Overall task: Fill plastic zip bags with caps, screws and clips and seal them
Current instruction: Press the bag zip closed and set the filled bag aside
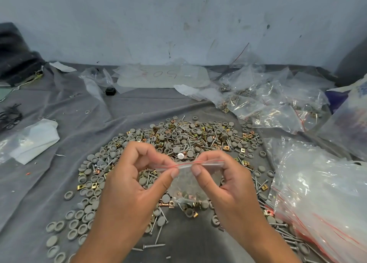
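Grey cloth [49, 179] covers the whole work surface, a scuffed pale wall [178, 20] behind. Left hand [127, 185] and right hand [228, 185] both pinch the red-lined top of a small zip bag [188, 181], holding it above the heap of caps, screws and clips [178, 141] mid-cloth. Empty bags [321, 199] are stacked at the right edge.

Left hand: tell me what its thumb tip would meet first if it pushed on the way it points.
The left hand pinches the zip bag at its red-lined top, thumb aimed right. It would probably meet the right hand's thumb first, close by across the seal; depth is unclear.
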A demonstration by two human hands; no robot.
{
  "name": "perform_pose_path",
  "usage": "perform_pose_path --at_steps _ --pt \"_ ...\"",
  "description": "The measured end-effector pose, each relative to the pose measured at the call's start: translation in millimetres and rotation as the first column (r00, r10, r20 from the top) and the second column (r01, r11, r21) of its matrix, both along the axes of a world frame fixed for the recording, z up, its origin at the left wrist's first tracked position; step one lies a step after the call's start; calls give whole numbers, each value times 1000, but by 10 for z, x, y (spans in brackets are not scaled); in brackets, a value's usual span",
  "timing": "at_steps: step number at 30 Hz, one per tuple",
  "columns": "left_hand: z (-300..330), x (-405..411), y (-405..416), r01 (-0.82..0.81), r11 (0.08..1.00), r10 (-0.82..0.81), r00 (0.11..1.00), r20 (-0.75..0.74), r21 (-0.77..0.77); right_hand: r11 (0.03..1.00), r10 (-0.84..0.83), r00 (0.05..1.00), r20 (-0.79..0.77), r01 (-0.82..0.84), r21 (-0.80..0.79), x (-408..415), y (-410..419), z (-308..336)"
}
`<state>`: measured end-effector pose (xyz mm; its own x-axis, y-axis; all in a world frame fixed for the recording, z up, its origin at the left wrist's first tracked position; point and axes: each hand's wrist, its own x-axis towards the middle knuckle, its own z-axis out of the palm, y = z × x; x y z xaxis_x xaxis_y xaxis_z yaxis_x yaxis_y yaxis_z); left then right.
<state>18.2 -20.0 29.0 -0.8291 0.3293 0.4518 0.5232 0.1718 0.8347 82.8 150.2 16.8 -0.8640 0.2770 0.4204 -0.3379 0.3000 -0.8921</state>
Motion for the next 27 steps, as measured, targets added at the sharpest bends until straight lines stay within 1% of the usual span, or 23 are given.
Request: perform_pose_path --at_steps 4,7,10,12,17,20,27 --pt "17 11 26 -10 1000 10 1000 5 14 1000 9 1000 -6 -9 0 0 10 -7" --pt "14 -10 -1 -2 999 -1 999 49 52 1000 2 1000 -13 -2 5 4 17 -8" --pt "-5 -47 -38 12 992 -26 993 115 125 999 -2 1000 -21 2 -33 3 24 -1" --pt "-14 -70 -43 20 989 -38 991 126 144 1000 -2 1000 -22 1 -23 1 35 2" --pt "-18 -82 -36 13 988 -32 992 122 157 1000 0 1000 -18 0 -27 -2 52 -10" --pt "-4 -59 -17 28 985 -54 987 152 173 997 14 1000 -19 -15 -76 -5 44 -27" --pt "35 -19 -28 4 992 -20 991 133 123 984 78 996 -31 -82 -158 -7 68 11"
